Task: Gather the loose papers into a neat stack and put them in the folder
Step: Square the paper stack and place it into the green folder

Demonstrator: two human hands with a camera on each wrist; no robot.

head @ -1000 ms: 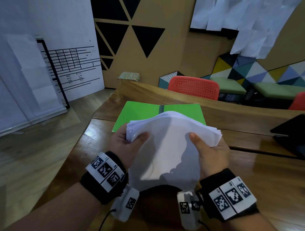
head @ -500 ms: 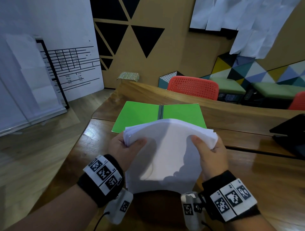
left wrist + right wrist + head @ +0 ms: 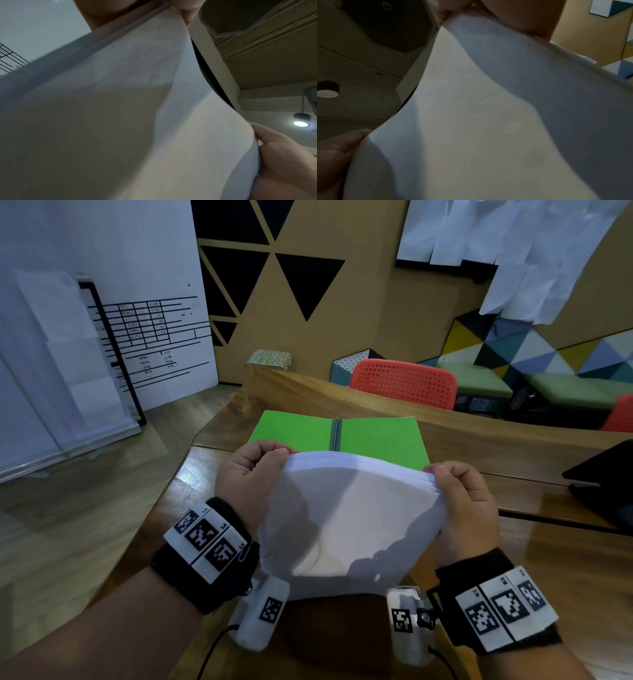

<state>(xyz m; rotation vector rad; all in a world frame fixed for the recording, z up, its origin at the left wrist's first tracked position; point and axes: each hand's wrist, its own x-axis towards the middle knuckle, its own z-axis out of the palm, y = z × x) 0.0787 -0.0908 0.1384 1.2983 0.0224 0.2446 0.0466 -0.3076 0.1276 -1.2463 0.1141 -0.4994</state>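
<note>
A stack of white papers (image 3: 352, 518) stands on its lower edge on the wooden table (image 3: 565, 556), bowed toward me. My left hand (image 3: 253, 474) grips its upper left corner and my right hand (image 3: 462, 501) grips its upper right corner. Behind the stack an open green folder (image 3: 294, 429) lies flat, with a dark spine down its middle. In the left wrist view the papers (image 3: 120, 108) fill the picture, and the right hand (image 3: 283, 155) shows at the lower right. In the right wrist view the papers (image 3: 488, 121) hide nearly everything, with the left hand (image 3: 337, 148) at the lower left.
A black object (image 3: 606, 484) lies at the table's right edge. A raised wooden ledge (image 3: 445, 426) runs behind the folder, with red chairs (image 3: 404, 381) beyond it. A whiteboard (image 3: 113, 313) stands on the floor at the left.
The stack has dropped lower and squared up, its top edges now closer together. Both hands slid from the sides up to the top corners, thumbs no longer spread across the front sheet.
</note>
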